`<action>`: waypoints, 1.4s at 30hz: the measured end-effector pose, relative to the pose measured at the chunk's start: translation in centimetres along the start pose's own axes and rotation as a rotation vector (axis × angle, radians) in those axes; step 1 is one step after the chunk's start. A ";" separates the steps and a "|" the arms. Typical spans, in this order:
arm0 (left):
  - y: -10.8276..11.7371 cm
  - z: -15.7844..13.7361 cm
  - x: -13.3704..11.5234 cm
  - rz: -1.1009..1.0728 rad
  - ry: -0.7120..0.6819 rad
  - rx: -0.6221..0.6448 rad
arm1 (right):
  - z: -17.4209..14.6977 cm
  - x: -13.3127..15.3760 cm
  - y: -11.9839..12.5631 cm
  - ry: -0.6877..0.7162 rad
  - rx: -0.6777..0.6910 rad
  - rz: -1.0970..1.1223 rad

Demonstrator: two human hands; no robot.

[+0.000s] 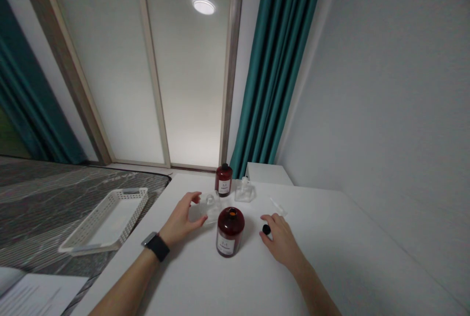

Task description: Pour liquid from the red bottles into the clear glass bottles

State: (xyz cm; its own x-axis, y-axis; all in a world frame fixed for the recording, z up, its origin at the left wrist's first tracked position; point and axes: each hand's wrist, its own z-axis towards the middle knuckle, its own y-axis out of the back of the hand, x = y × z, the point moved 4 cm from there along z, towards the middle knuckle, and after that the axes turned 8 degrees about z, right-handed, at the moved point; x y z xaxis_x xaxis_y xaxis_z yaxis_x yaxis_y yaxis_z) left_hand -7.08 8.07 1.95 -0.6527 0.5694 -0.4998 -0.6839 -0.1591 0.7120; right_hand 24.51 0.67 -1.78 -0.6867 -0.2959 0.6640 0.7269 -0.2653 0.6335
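While the left hand (pixel 182 221) spreads, the right hand (pixel 281 239) pinches a cap (pixel 266 229) (round, black).

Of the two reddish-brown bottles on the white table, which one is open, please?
The front reddish-brown bottle, lower in the picture: its mouth is uncovered. The rear reddish-brown bottle has a black cap on it.

The front amber bottle (pixel 230 232) blocks the middle, while the near table (pixel 227 286) leaves passage.
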 end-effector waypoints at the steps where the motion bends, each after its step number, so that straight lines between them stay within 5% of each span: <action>1: -0.1 0.0 0.1 0.002 -0.001 0.005 | 0.0 0.1 0.0 -0.005 0.000 0.014; 10: -0.8 0.0 2.2 -0.029 0.044 0.032 | 0.9 2.5 0.4 -0.050 -0.026 0.400; 23: -0.7 -0.2 2.6 0.088 0.077 0.071 | 1.2 1.7 0.0 -0.233 -0.147 0.952; 31: 1.5 -0.7 -1.8 0.082 -0.082 -0.222 | 1.0 1.3 -0.1 -0.239 -0.268 0.884; 35: -0.9 -1.4 -5.4 -0.112 -0.183 -0.045 | 0.9 1.7 -0.7 -0.209 -0.305 0.790; 42: -3.3 -1.9 -6.7 -0.382 -0.070 0.150 | 1.1 4.5 -0.5 -0.058 -0.328 0.708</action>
State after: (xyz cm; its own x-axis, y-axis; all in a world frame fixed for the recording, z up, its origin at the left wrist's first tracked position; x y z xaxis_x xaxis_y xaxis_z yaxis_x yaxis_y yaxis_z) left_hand -1.05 3.29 2.02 -0.3338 0.6191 -0.7109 -0.8144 0.1903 0.5482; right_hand 21.07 0.46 1.28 -0.0516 -0.4500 0.8915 0.9521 -0.2916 -0.0921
